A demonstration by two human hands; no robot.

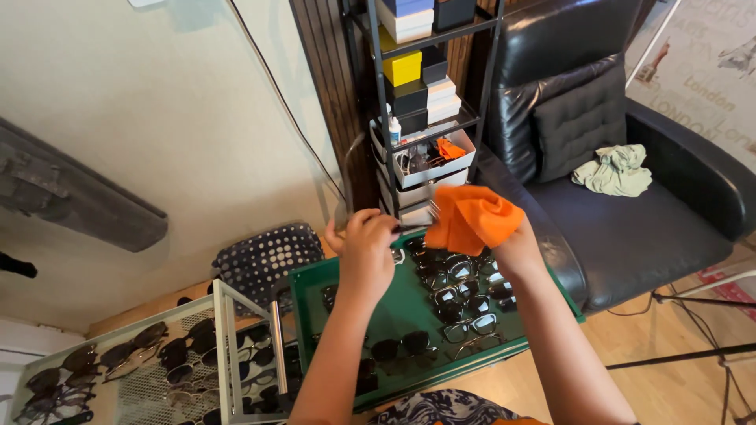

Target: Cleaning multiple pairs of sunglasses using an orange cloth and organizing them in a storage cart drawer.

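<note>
A: Head view, looking down. What is each hand doing?

B: The left hand (366, 256) is closed around a pair of glasses (405, 230), fingers curled, thumb up near the frame. The glasses are thin and mostly hidden between the two hands, so I cannot tell their colour or shape. The right hand (504, 240) grips an orange cloth (472, 216), bunched up and pressed against the glasses from the right.

A: Where does that sit in the scene?

B: Both hands are raised over the middle of a green tray (409, 303), toward its far edge. The tray holds rows of sunglasses (461, 295), mostly dark-framed, lying flat, thickest on its right half.

A: And to the left?

B: Near left there is a white mesh rack (224, 346) with more sunglasses laid in rows. Just beyond it lies a dark cushion with white dots (264, 256), against the pale wall.

A: What stands behind the hands?

B: A black metal shelf unit (429, 102), far centre, stacked with small boxes in yellow, black, white and blue. A lower bin holds a small spray bottle (394, 130) and another orange cloth scrap (450, 148).

A: The right side?

B: A black leather armchair (622, 205), with a crumpled pale green cloth (616, 169) on its seat, well apart from the hands. Wooden floor shows beneath it.
</note>
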